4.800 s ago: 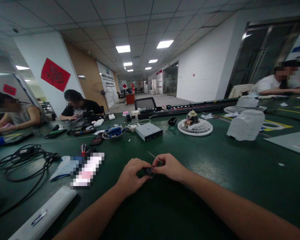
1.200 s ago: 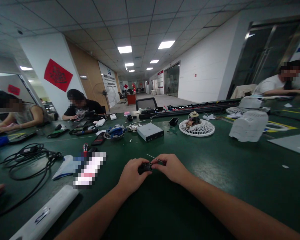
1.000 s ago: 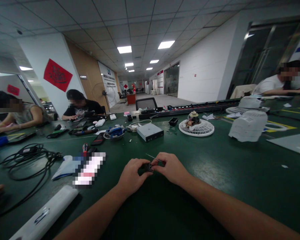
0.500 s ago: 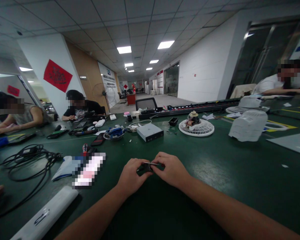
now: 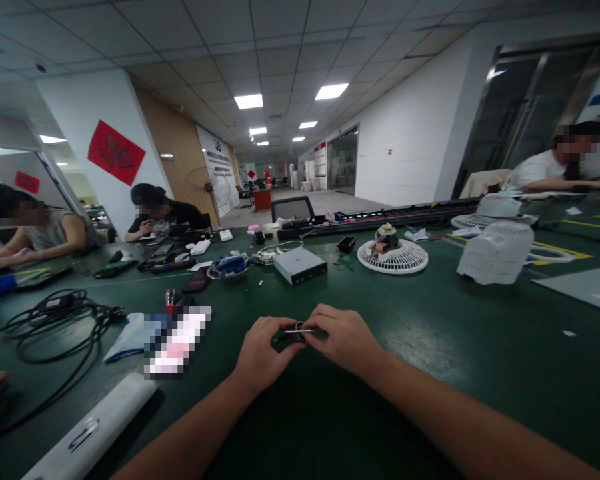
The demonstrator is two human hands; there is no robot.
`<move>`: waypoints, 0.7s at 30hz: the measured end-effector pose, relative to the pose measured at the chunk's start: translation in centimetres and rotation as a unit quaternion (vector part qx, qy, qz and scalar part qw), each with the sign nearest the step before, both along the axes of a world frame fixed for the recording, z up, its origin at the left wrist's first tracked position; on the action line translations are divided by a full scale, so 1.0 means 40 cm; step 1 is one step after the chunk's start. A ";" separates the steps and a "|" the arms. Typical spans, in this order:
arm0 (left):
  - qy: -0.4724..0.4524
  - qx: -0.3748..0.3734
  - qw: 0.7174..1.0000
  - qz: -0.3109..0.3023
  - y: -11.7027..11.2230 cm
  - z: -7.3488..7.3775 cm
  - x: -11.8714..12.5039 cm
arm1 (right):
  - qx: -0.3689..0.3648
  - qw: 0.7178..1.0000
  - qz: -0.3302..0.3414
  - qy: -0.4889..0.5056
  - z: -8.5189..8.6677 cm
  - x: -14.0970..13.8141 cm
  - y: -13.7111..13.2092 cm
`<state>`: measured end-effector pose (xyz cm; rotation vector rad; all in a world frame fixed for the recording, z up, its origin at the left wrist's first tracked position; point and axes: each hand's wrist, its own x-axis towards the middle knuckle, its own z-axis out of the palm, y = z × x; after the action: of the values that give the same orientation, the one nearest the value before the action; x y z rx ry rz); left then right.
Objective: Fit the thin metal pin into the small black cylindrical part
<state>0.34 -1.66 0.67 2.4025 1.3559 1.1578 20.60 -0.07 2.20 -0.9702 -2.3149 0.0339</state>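
Note:
Over the green table, my left hand [image 5: 264,351] and my right hand [image 5: 344,339] meet at the front centre. Between their fingertips is a small dark part [image 5: 295,336] with a thin, pale, flat strip [image 5: 301,331] lying level across it. My left thumb and fingers close on its left side. On the right, the other thumb and fingers pinch the strip's end and the part's edge. Fingers cover much of it, so its exact kind does not show. A grey optical drive [image 5: 300,265] lies beyond the hands.
A white fan grille with a motor [image 5: 393,257] sits behind right, near a white plastic housing [image 5: 497,252]. At left are black cables [image 5: 60,313], a screwdriver [image 5: 170,298] and a long white casing [image 5: 93,427]. Other people [image 5: 163,213] sit around the table.
The pale strip has turned from a slight slant to level between my fingers. Both hands stay in nearly the same place. A person at back left has raised a hand.

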 end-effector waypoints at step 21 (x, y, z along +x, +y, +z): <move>0.025 0.026 0.998 -0.051 0.003 0.006 0.001 | -0.154 0.980 -0.022 0.122 0.008 -0.014 -0.006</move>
<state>0.39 -1.55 0.91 2.5212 1.2147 1.1260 20.02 -0.31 2.53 -1.1006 -2.0975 0.4796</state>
